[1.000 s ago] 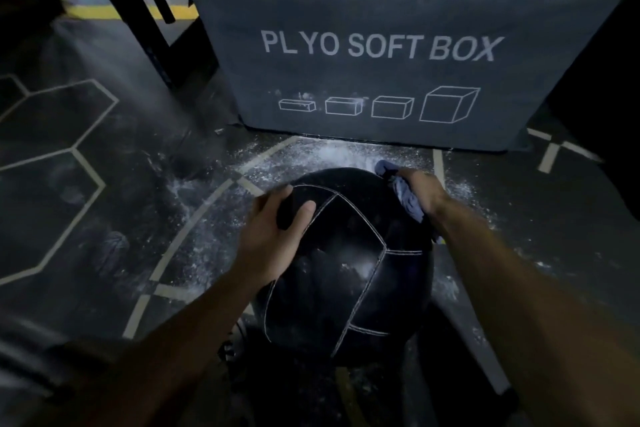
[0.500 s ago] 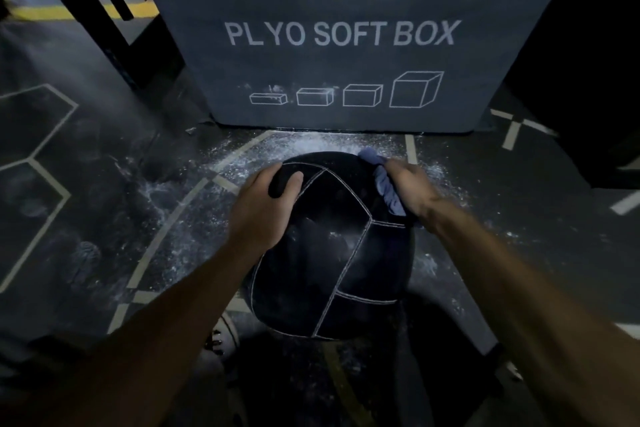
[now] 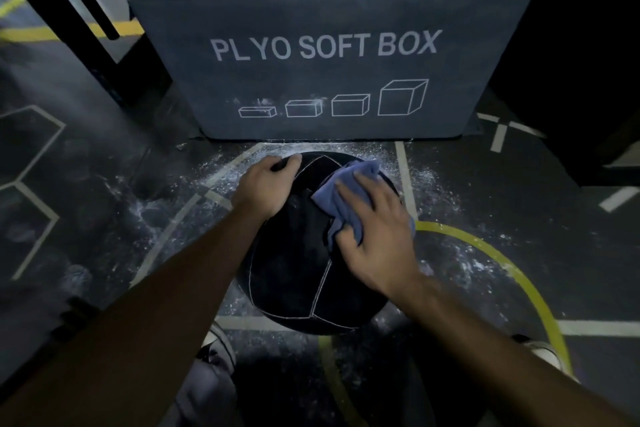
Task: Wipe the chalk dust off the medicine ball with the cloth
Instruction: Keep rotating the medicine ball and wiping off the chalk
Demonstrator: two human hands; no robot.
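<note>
A black medicine ball with white seams sits on the gym floor in front of me. My left hand rests on its upper left side, fingers curved over the top edge. My right hand lies flat on a blue cloth, pressing it against the ball's upper right face with fingers spread. The cloth is bunched under my palm and sticks out past my fingertips. The ball's visible panels look dark with little dust.
Stacked grey plyo soft boxes stand right behind the ball. White chalk dust is scattered on the floor around it. A black rack leg stands at the back left. My shoes are just below the ball.
My right hand moved with the cloth from the ball's far right rim onto its upper face and now lies flatter. My left hand slid up toward the top.
</note>
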